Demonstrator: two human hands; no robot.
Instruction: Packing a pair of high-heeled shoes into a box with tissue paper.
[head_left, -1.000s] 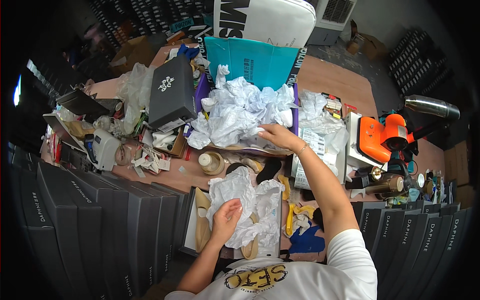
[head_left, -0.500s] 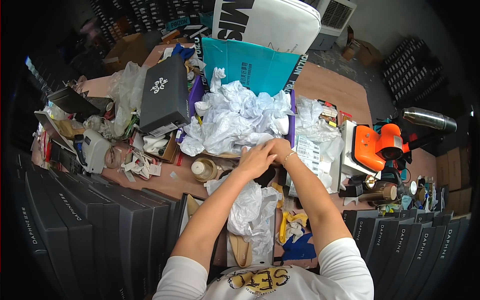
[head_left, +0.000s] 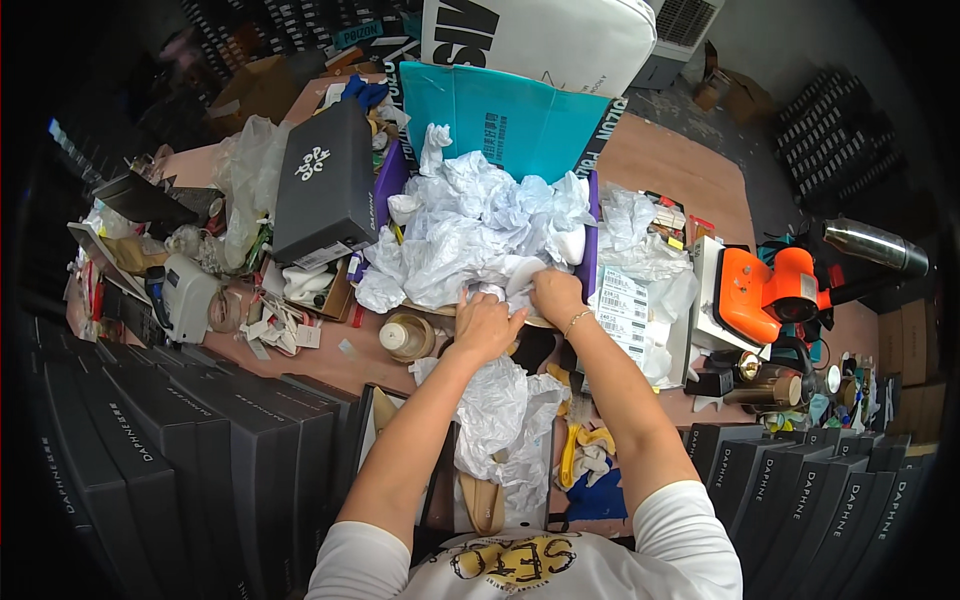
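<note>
Crumpled white tissue paper (head_left: 465,215) fills a purple bin (head_left: 592,225) in front of me. At the bin's near edge, my left hand (head_left: 487,322) has its fingers curled into the paper. My right hand (head_left: 556,296), close beside it, is closed on a bunch of white tissue paper; its fingertips are partly hidden. Nearer to me, more crumpled tissue paper (head_left: 505,415) spills over an open shoe box. A beige flat shoe (head_left: 482,503) shows below that paper. Part of another beige shoe (head_left: 384,408) is visible left of it, under my left forearm.
Dark shoe boxes (head_left: 220,430) stand in rows at left, with more boxes (head_left: 790,490) at right. A dark box (head_left: 325,185) lies left of the bin. Label sheets (head_left: 622,312), an orange device (head_left: 765,295) and a tape roll (head_left: 405,338) lie around; a teal board (head_left: 500,120) rises behind.
My hands, close together half a second ago, have moved apart. The left has shifted slightly left and down, and a white bunch of paper now shows raised beside the right.
</note>
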